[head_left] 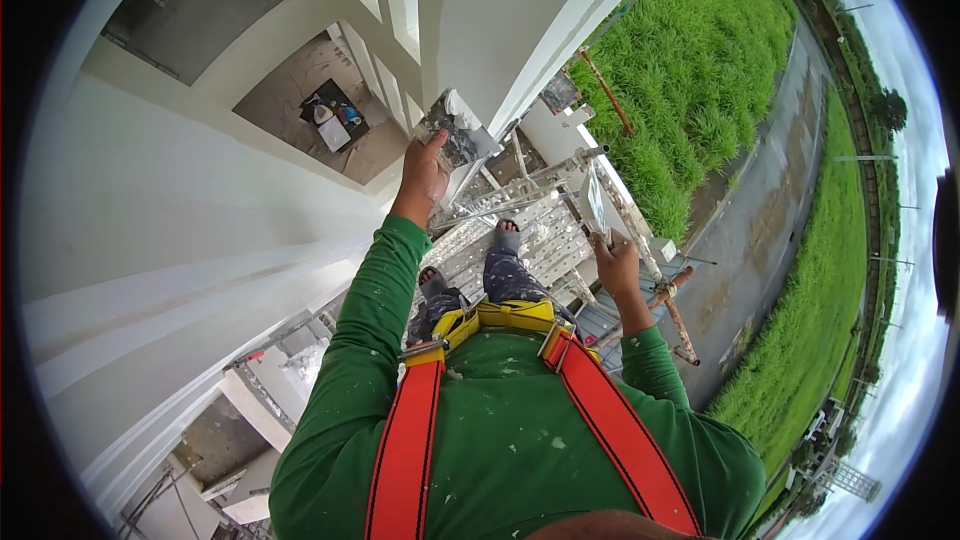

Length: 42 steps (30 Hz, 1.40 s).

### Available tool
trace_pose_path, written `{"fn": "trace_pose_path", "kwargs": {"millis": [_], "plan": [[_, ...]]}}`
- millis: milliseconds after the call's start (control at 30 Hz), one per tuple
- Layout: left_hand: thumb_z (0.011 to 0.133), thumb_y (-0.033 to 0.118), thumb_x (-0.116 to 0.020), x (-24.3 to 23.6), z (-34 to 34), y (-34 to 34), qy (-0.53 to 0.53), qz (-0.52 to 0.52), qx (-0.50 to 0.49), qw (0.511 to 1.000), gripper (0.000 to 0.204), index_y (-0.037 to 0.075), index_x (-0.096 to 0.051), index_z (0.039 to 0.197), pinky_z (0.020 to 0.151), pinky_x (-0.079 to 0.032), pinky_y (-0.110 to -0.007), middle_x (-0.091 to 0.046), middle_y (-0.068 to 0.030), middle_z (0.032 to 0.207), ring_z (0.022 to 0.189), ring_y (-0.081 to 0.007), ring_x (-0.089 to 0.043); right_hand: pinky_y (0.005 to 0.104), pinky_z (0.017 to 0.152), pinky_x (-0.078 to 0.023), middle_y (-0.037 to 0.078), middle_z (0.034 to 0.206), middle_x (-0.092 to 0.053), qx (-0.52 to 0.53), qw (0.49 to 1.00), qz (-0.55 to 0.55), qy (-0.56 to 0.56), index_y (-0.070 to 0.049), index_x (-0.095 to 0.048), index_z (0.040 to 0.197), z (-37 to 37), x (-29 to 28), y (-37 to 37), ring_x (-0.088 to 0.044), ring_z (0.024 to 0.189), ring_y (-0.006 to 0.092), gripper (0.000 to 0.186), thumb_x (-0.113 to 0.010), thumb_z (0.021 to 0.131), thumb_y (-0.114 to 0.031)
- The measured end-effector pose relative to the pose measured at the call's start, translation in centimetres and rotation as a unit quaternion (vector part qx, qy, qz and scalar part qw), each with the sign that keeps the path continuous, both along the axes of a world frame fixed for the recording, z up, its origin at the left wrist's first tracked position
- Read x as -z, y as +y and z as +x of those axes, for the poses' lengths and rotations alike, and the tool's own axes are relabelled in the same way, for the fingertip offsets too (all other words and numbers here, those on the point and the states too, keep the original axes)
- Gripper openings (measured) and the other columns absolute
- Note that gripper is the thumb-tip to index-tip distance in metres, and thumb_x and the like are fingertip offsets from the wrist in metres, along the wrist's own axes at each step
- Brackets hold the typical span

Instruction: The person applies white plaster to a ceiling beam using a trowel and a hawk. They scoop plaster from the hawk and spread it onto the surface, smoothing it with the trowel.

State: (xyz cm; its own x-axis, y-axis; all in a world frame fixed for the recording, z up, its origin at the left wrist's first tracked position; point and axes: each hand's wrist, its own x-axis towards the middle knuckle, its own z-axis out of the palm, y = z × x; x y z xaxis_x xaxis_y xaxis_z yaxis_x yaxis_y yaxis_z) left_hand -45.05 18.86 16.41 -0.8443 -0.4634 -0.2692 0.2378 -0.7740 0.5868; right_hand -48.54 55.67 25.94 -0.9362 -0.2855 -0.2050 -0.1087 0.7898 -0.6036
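Note:
My left hand (424, 178) is closed around the edge of a flat, plaster-smeared board (463, 148), thumb on top. A small heap of white plaster (461, 110) sits on its far end, close to the pale column (500, 30). My right hand (618, 266) is wrapped round the handle of a flat metal trowel (594, 198), held blade up and apart from the board. The handle is mostly hidden by my fingers. Both arms are in green sleeves spotted with white.
I stand in sandals on a splattered scaffold platform (535, 240) high above ground. Rusty scaffold tubes (680, 330) stick out at the right. A pale wall (200, 210) runs along the left. Below is a room floor with a dark mat (335, 115); grass (680, 70) and a road (745, 250) lie right.

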Motion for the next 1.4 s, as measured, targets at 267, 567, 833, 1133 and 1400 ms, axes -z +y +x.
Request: {"fn": "trace_pose_path", "kwargs": {"millis": [267,567,833,1133,1400], "plan": [[0.092,0.011,-0.064,9.3,-11.3,-1.1,-0.108,-0.027,-0.034,0.993,0.038,0.009,-0.055,0.128,0.090,-0.052,-0.039,-0.063,-0.0050,0.117,0.104,-0.0218,-0.064,0.0409,0.057,-0.045,0.016,0.060,-0.058,-0.055,0.992,0.045,-0.104,-0.003,-0.068,0.093,-5.5,0.8,2.1,-0.055,0.053,0.0259,0.028,-0.067,0.089,-0.030],[0.094,0.013,-0.061,8.1,-15.7,0.0,-0.215,-0.109,-0.056,0.969,0.028,0.000,-0.060,0.118,0.078,-0.049,-0.035,-0.066,-0.0079,0.101,0.089,-0.0187,-0.062,0.0434,0.064,-0.048,0.021,0.072,-0.063,-0.121,0.979,0.106,-0.127,-0.002,-0.069,0.095,-14.9,3.0,6.6,-0.062,0.067,0.0354,0.030,-0.067,0.089,-0.032],[0.095,0.015,-0.059,4.9,-16.8,0.9,-0.267,-0.221,-0.090,0.934,0.031,-0.004,-0.059,0.121,0.079,-0.046,-0.035,-0.067,-0.0092,0.101,0.088,-0.0200,-0.060,0.0425,0.060,-0.045,0.016,0.063,-0.058,-0.163,0.978,0.109,-0.076,0.000,-0.067,0.089,-20.8,7.9,9.3,-0.056,0.058,0.0259,0.035,-0.064,0.090,-0.035],[0.093,0.021,-0.062,-7.4,-16.6,0.9,-0.359,-0.307,-0.031,0.881,0.037,-0.008,-0.060,0.115,0.076,-0.047,-0.039,-0.067,-0.0143,0.100,0.085,-0.0214,-0.060,0.0450,0.061,-0.045,0.022,0.067,-0.061,-0.188,0.973,0.113,-0.076,0.001,-0.068,0.094,-19.7,7.3,7.0,-0.059,0.060,0.0329,0.035,-0.065,0.090,-0.033],[0.086,0.015,-0.057,-17.2,-18.7,-0.2,-0.284,-0.335,-0.053,0.897,0.018,-0.003,-0.060,0.087,0.042,-0.034,-0.042,-0.057,-0.0099,0.071,0.054,-0.0200,-0.051,0.0520,0.077,-0.050,0.027,0.089,-0.068,-0.225,0.959,0.127,-0.115,-0.004,-0.069,0.105,-17.6,7.8,5.2,-0.065,0.088,0.0460,0.049,-0.062,0.089,-0.050]]}}
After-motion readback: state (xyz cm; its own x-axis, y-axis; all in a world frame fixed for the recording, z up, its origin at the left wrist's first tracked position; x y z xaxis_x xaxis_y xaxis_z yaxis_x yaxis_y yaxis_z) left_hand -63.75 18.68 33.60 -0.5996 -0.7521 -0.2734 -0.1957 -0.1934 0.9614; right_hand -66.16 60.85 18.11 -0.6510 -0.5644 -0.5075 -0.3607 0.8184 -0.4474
